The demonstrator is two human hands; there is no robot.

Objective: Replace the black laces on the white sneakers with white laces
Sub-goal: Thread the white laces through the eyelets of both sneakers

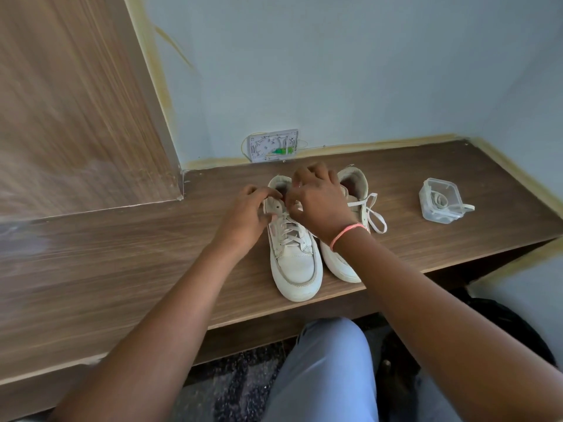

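1. Nearest the camera is a knee in pale blue trousers (329, 370), below the front edge of the wooden shelf (122, 254).
2. The 2 white sneakers stand side by side on that shelf, toes toward the person, long axes running front to back. The left sneaker (297, 263) shows white lace (289, 229) crossed through its lower eyelets. No black lace is visible anywhere.
3. The left hand (246, 217) grips the left side of that sneaker's collar, fingers curled over the edge beside an open top eyelet.
4. The right hand (316, 202), a pink band on its wrist, reaches across to the same collar with fingers curled and seems to pinch a lace end; the pinch itself is hidden, so I cannot tell for certain.
5. The right sneaker (356, 190) sits partly behind that wrist; its white lace (373, 213) hangs in a loose loop off the right side.
6. Judgement: the remaining work lies at the top eyelets, directly under both hands.
7. A clear plastic box (440, 201) holding a coiled lace stands well apart to the right.
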